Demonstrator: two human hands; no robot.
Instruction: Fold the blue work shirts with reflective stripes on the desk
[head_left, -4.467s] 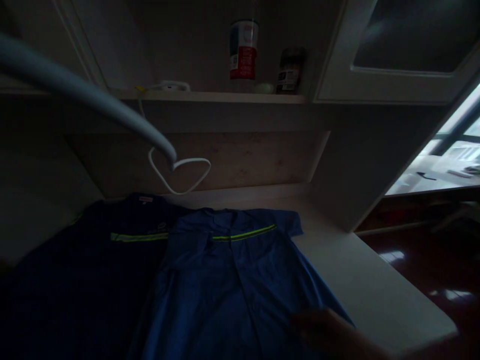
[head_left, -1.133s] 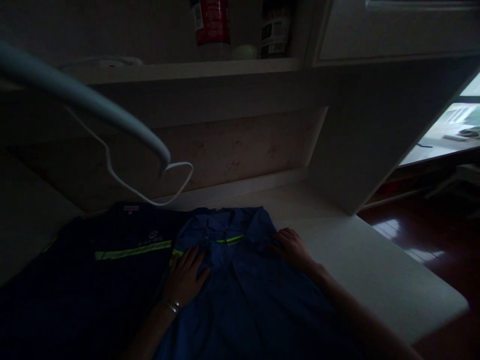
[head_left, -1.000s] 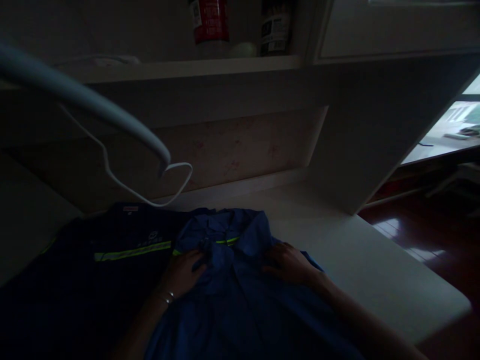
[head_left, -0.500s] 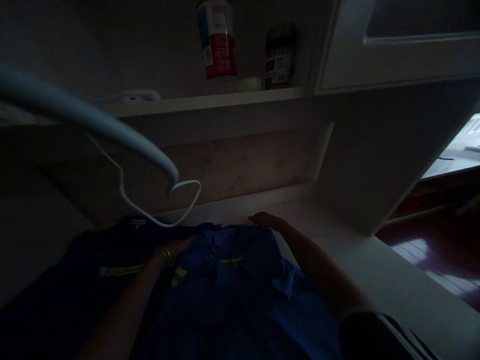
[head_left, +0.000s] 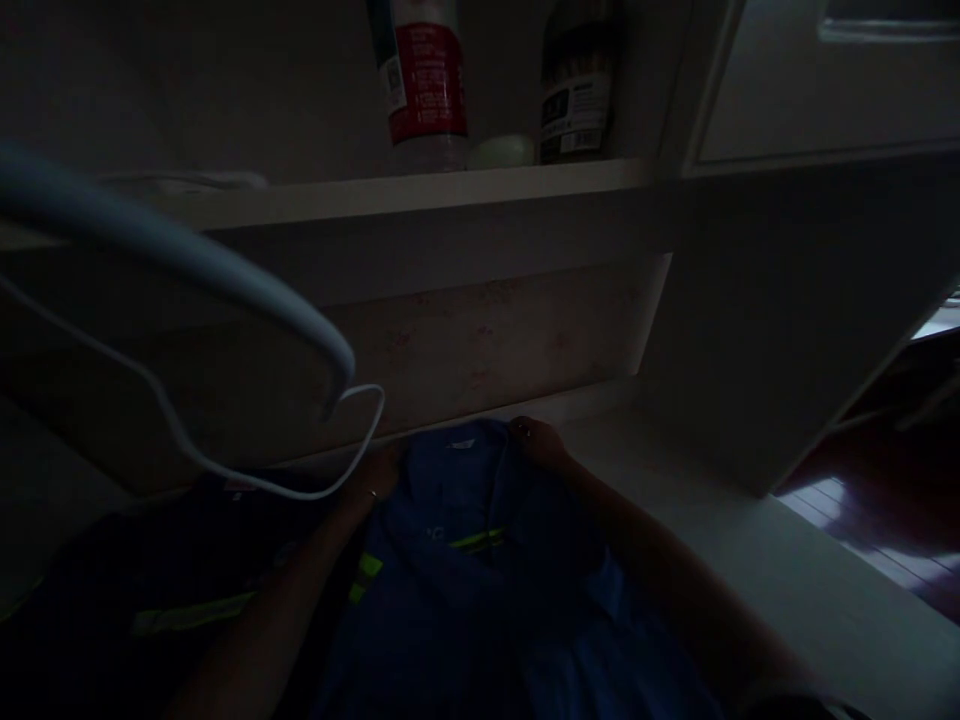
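A blue work jacket (head_left: 457,590) with yellow-green strips lies spread on the white surface, its collar and pale label towards the back wall. At the left side of the collar, my left hand (head_left: 384,472) is closed on the cloth; its fingers are dim and partly hidden. My right hand (head_left: 538,443) has its fingers curled round the jacket by the right side of the collar. A second, darker jacket (head_left: 202,560) with a similar strip lies to the left, partly beneath my left forearm.
Above runs a shelf (head_left: 420,190) bearing a red-labelled bottle (head_left: 429,85), a dark-lidded jar (head_left: 577,100) and a small pale round object (head_left: 501,152). A white curved bar (head_left: 225,270) with a thin cable (head_left: 180,430) crosses close in front. A cabinet side panel (head_left: 795,300) stands right.
The jacket's collar has come up flatter, showing its label, and sits nearer the wall. My left hand has moved up to the collar's left side; my right hand has closed on the cloth.
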